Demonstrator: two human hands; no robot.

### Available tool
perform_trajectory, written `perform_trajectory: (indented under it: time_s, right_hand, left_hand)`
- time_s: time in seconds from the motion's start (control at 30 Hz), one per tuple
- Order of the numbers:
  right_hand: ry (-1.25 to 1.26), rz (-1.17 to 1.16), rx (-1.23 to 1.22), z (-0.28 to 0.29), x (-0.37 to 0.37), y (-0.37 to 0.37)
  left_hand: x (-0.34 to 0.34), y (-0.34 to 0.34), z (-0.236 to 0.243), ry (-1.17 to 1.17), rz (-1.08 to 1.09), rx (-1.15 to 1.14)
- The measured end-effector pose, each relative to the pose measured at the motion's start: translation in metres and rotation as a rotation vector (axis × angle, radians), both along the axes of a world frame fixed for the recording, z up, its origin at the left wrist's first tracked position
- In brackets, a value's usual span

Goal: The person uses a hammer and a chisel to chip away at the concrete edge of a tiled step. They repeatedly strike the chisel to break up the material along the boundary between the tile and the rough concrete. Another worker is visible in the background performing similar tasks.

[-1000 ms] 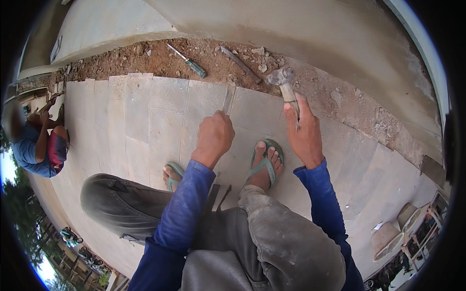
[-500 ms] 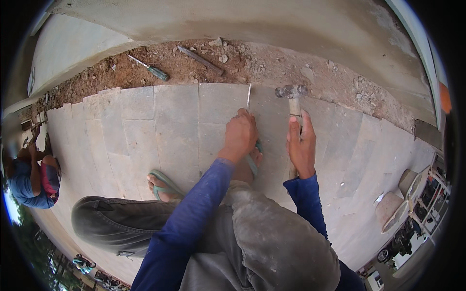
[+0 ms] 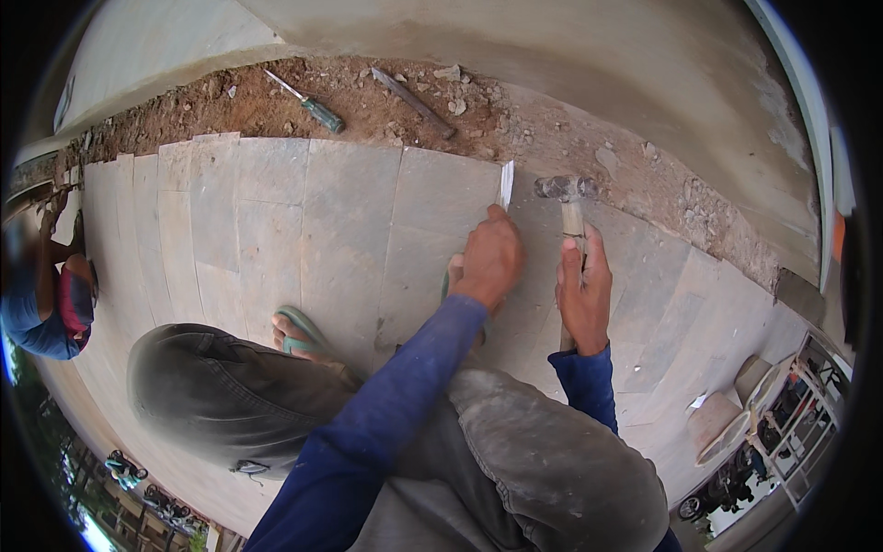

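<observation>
My left hand (image 3: 490, 258) is closed round a flat metal chisel (image 3: 507, 184); only its bright blade shows, pointing away from me near the far edge of the floor tiles (image 3: 354, 184). The fist hides the rest of the tool. My right hand (image 3: 586, 290) grips the wooden handle of a hammer (image 3: 567, 189), its thumb lying along the shaft. The worn metal head is just right of the chisel's tip, apart from it. Past the tiles, a screwdriver (image 3: 322, 116) with a green handle and a rusty metal bar (image 3: 414, 104) lie on brown soil.
A strip of soil and rubble (image 3: 230, 97) runs between the tiles and a plastered wall (image 3: 552, 46). My sandalled feet and bent knees are close below my hands. Another person (image 3: 46, 285) squats at the far left. Chairs (image 3: 727, 423) and a metal rack stand at the lower right.
The view has shifted. My left hand has turned the chisel, so its broad face shows instead of its thin edge. The left hand and the hammer are now closer together.
</observation>
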State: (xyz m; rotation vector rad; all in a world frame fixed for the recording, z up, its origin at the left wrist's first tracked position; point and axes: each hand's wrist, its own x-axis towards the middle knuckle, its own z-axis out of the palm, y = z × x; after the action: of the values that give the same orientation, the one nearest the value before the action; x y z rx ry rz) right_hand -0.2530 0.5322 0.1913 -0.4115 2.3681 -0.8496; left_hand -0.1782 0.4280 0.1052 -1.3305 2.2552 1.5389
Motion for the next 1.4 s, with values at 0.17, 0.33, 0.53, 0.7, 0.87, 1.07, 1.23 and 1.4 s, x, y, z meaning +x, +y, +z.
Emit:
perform_trajectory:
  time_s: [0.17,0.33,0.53,0.7,0.87,1.07,1.23,1.4]
  right_hand:
    - [0.107,0.123,-0.097,0.013,0.000,-0.032]
    - [0.189,0.282,0.039,0.003,-0.013,-0.045]
    - [0.453,0.287,-0.204,0.005,-0.006,-0.052]
    - [0.356,0.368,0.034,0.003,-0.016,-0.047]
    - [0.428,0.205,-0.212,0.010,-0.001,-0.052]
    - [0.294,0.318,0.052,0.016,-0.023,-0.055]
    - [0.290,0.055,-0.021,0.032,-0.015,-0.037]
    - [0.216,-0.078,-0.019,0.036,-0.014,-0.012]
  left_hand:
    - [0.004,-0.009,-0.010,0.045,-0.050,-0.019]
    - [0.001,-0.010,-0.008,0.050,-0.052,-0.028]
    - [0.002,-0.013,-0.009,0.038,-0.042,-0.006]
    - [-0.003,-0.014,-0.005,0.006,-0.032,0.016]
    - [0.000,-0.016,-0.002,0.032,-0.059,0.012]
    - [-0.005,-0.027,-0.008,0.163,-0.158,-0.083]
    - [-0.022,-0.012,0.045,0.063,-0.101,-0.008]
    - [-0.015,0.001,0.024,0.057,-0.014,-0.038]
